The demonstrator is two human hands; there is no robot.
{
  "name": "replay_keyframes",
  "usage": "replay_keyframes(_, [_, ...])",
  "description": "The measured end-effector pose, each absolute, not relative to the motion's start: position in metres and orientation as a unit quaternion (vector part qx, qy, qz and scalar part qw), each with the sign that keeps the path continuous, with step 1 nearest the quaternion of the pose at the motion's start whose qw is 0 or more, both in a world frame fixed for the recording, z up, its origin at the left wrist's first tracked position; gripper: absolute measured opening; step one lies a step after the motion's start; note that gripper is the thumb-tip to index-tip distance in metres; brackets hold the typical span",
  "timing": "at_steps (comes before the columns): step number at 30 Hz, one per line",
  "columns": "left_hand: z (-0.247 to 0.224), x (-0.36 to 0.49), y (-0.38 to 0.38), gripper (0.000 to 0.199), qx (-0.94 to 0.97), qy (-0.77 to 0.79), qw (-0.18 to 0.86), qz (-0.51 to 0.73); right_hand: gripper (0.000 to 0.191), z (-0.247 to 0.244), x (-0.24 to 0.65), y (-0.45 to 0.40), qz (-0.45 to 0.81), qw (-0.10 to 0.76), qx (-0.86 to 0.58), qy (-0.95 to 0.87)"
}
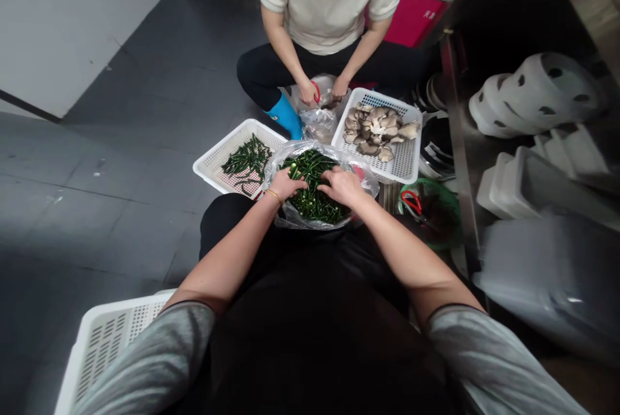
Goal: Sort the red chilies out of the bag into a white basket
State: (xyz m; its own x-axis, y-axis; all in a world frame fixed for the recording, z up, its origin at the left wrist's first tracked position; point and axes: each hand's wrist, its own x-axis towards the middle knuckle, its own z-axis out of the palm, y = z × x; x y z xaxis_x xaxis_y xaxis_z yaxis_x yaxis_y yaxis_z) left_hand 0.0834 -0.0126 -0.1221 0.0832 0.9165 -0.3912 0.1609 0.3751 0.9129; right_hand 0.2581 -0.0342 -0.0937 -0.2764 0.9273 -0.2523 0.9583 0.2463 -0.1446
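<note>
A clear plastic bag [364, 184], its mouth spread wide, sits in front of my lap and holds a heap of long green chili peppers [316, 203]. At the left side of the heap, my left hand [285, 185] is closed around some peppers, thumb pointing right. My right hand [343, 186] reaches in from the other side, its fingers curled into the peppers; the fingertips are partly hidden. Left of the bag, a white perforated basket [206, 168] contains a smaller pile of green chili peppers [248, 155].
Opposite sits a co-worker [329, 2], one hand on red-handled scissors [316, 92] above a plastic bag. Oyster mushrooms [380, 128] fill part of another white basket [411, 166]. Red-handled scissors [411, 202] lie on a green basket [453, 199]. Shelving with containers [542, 182] stands right.
</note>
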Motion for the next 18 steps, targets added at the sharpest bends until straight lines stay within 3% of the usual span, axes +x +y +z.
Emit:
replay_keyframes(3, [-0.12, 0.081, -0.013, 0.035, 0.423, 0.569, 0.617, 0.343, 0.043, -0.107, 0.242, -0.045, -0.178, 0.152, 0.587, 0.775])
replay_keyframes(7, [-0.116, 0.078, -0.014, 0.03, 0.408, 0.545, 0.658, 0.322, 0.032, -0.126, 0.23, -0.048, -0.222, 0.14, 0.629, 0.732])
replay_keyframes(12, [-0.113, 0.081, -0.022, 0.025, 0.406, 0.574, 0.646, 0.297, 0.019, -0.128, 0.252, -0.038, -0.401, -0.038, 0.681, 0.612])
replay_keyframes(15, [-0.111, 0.087, -0.027, 0.022, 0.393, 0.575, 0.671, 0.256, 0.015, -0.127, 0.253, -0.043, -0.56, -0.192, 0.652, 0.474])
replay_keyframes(18, [-0.111, 0.09, -0.029, 0.022, 0.389, 0.566, 0.689, 0.233, 0.008, -0.127, 0.244, -0.05, -0.666, -0.276, 0.586, 0.37])
